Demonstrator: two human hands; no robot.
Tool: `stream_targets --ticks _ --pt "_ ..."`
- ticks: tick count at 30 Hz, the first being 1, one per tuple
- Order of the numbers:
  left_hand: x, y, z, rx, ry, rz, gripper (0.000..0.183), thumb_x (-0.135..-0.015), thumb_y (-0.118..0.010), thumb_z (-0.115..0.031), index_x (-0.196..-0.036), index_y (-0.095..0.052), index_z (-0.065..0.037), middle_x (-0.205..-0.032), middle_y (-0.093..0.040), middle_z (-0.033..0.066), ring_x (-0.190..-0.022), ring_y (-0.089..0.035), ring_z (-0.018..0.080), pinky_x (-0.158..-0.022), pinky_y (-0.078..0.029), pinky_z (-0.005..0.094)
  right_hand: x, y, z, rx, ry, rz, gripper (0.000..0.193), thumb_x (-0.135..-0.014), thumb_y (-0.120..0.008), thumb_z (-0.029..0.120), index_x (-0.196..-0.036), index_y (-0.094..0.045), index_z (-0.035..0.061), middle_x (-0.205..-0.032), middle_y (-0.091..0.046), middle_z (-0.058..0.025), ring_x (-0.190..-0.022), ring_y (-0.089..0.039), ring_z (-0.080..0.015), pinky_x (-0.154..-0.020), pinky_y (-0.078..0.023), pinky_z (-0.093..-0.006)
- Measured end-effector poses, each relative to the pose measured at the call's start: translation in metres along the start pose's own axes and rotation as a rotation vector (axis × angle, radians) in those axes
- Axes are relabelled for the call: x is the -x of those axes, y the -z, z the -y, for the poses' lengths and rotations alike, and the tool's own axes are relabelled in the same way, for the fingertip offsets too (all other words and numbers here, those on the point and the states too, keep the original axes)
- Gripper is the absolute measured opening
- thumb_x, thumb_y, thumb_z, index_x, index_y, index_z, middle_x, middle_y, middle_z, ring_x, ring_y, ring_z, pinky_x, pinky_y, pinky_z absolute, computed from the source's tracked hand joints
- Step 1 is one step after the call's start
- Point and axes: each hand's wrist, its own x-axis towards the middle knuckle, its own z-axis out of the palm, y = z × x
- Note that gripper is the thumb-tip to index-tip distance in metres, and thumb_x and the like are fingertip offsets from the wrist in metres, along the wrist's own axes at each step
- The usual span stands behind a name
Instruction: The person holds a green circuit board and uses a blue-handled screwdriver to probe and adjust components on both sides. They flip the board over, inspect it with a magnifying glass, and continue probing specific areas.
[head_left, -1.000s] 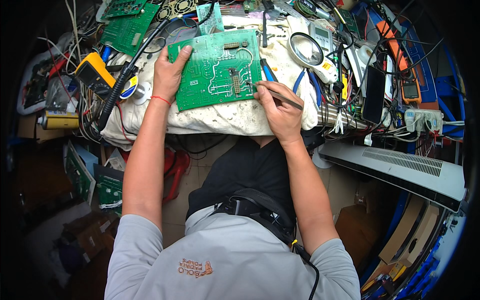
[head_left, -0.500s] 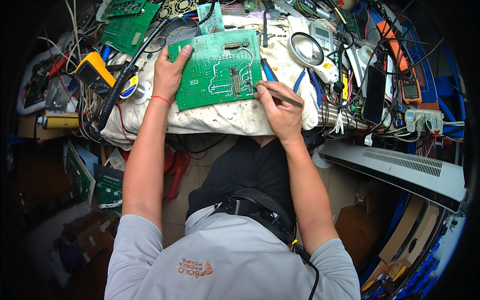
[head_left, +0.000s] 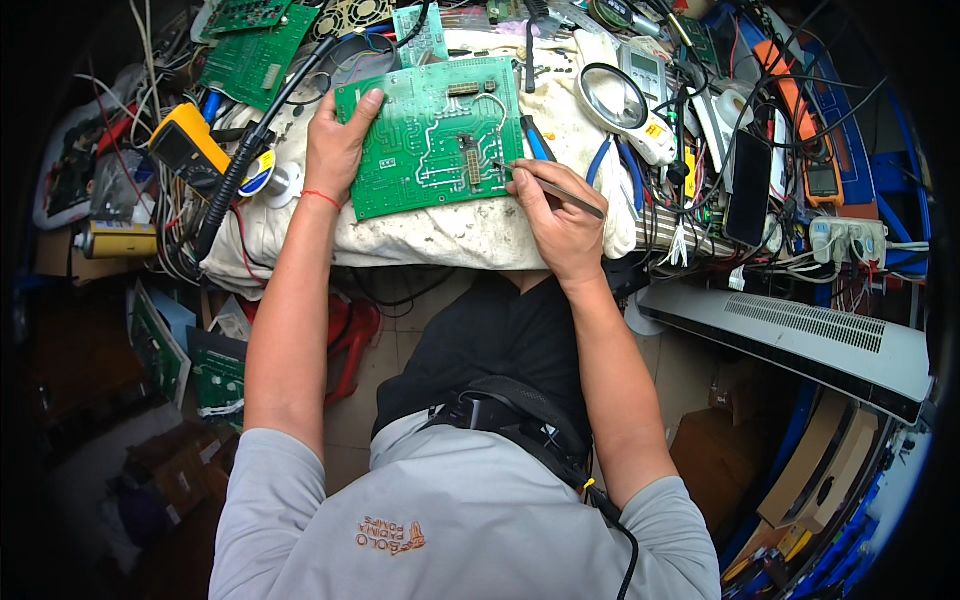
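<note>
A large green circuit board (head_left: 415,145), with white traces and pin connectors, is tilted up at the front of the cloth-covered bench. My left hand (head_left: 338,145) grips its left edge, the thumb lying on the face. Pinched in my right hand (head_left: 560,222) is a slim pair of dark metal tweezers (head_left: 570,198), whose back end sticks out to the right. Their tip points at the board's right part, beside the lower connector; whether it touches cannot be made out.
A white magnifier (head_left: 650,142) and blue-handled pliers (head_left: 630,175) lie right of the board. A yellow multimeter (head_left: 190,145) and a black flexible arm (head_left: 232,185) stand left. Tangled cables, a phone (head_left: 748,190) and a power strip (head_left: 848,243) crowd the right side.
The tweezers' tip has shifted slightly up and left over the board, with a small turn of my right hand. My left hand and the board look nearly still.
</note>
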Motion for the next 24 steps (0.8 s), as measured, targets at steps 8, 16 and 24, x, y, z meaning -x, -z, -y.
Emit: stream_targets --ticks 8,16,24 --pt "0.0002 0.0001 0.0003 0.032 0.004 -0.007 0.04 -0.097 -0.077 -0.033 -0.122 -0.067 -0.003 -0.106 -0.072 0.0023 -0.091 -0.065 0.0088 -0.081 -0.053 0.0249 0.0009 -0.0005 0.0007 -0.032 -0.025 -0.012 0.012 -0.092 -0.075 0.004 -0.102 -0.076 -0.0019 -0.095 -0.077 -0.0123 -0.08 -0.075 -0.0184 -0.072 -0.058 -0.0279" --pt "-0.001 0.0013 0.0017 0.013 0.012 0.004 0.038 -0.099 -0.074 -0.032 -0.123 -0.065 -0.003 -0.108 -0.071 0.0015 -0.092 -0.065 0.0078 -0.081 -0.054 0.024 0.0002 0.0002 -0.0015 0.009 0.003 -0.003 0.013 -0.091 -0.076 0.004 -0.102 -0.076 -0.0016 -0.095 -0.077 -0.0124 -0.081 -0.075 -0.0183 -0.072 -0.058 -0.0282" --pt "-0.0019 0.0023 0.0037 0.01 0.008 0.007 0.038 -0.099 -0.074 -0.031 -0.123 -0.065 -0.003 -0.108 -0.071 0.0016 -0.092 -0.065 0.0081 -0.082 -0.054 0.0242 0.0004 -0.0008 -0.0005 0.002 0.005 -0.007 0.012 -0.091 -0.076 0.004 -0.102 -0.077 -0.0016 -0.095 -0.077 -0.0123 -0.081 -0.075 -0.018 -0.072 -0.058 -0.0282"
